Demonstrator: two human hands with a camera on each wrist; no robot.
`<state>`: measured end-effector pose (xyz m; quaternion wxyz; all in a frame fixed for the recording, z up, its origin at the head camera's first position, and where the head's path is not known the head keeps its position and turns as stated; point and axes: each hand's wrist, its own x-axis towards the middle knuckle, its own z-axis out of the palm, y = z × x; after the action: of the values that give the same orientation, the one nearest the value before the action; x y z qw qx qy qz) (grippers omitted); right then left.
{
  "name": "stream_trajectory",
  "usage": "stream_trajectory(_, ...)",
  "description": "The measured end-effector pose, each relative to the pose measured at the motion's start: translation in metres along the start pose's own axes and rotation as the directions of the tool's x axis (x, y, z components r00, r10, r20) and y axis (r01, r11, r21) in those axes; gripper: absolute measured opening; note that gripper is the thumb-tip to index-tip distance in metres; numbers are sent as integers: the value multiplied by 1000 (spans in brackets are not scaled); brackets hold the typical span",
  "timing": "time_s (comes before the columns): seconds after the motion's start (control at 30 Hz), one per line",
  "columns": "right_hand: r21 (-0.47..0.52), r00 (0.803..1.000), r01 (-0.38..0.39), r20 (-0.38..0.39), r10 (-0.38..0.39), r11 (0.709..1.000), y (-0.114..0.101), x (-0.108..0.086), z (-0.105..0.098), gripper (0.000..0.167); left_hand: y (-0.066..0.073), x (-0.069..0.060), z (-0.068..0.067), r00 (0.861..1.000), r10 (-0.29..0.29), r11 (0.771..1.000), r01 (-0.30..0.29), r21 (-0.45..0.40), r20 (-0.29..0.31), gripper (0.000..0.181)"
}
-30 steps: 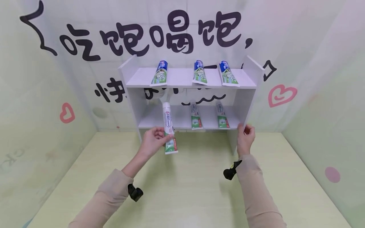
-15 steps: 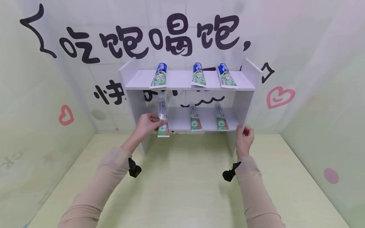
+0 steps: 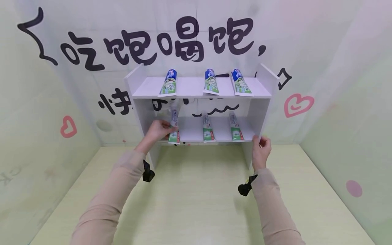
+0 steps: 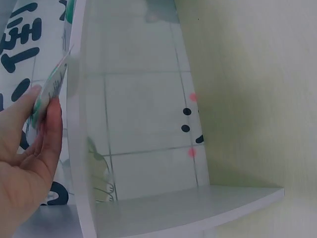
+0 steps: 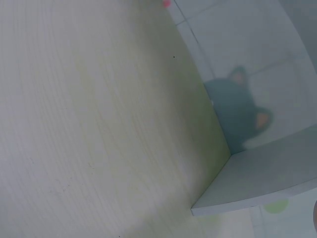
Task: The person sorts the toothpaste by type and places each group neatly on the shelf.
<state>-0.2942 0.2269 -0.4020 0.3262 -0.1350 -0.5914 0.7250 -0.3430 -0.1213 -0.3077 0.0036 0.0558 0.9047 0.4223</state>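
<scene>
My left hand (image 3: 157, 132) pinches a white and green toothpaste tube (image 3: 174, 136) between thumb and fingers at the left of the lower level of a white two-level shelf (image 3: 196, 96). The tube slants back over the board, its flat end at the front edge. In the left wrist view the tube (image 4: 52, 87) appears edge-on beside the shelf board (image 4: 75, 148); whether it touches the board cannot be told. My right hand (image 3: 261, 154) grips the front edge of the shelf's right side panel, and only a sliver of it shows in the right wrist view.
Two matching tubes, a middle one (image 3: 208, 131) and a right one (image 3: 235, 131), lie on the lower level. Three blue and green tubes, including a left one (image 3: 168, 83), lie on top. The shelf stands on a pale wooden table (image 3: 196, 204) against a printed wall (image 3: 92, 88).
My left hand has carried its tube up and back onto the lower level's left part, lowering the tube's front end toward the board. The right hand has stayed on the side panel.
</scene>
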Motion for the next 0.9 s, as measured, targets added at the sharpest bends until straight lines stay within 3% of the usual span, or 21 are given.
stream_trajectory(0.13,-1,1000,4,-4,-4,1000,-2,1,2,7,0,4,-3,1000,-16,999,15,31,26,47)
stream_trajectory(0.33,5,1000,-4,2,4,1000,-10,-2,4,6,2,4,-5,997,-48,999,49,-20,53,46)
stream_trajectory(0.63,8,1000,14,1,-14,1000,-9,3,5,6,3,7,-1,997,-71,997,70,-24,-27,46)
stream_trajectory(0.9,-16,1000,-11,-3,11,1000,-3,-2,3,8,-3,-1,3,997,-27,997,33,77,-70,41)
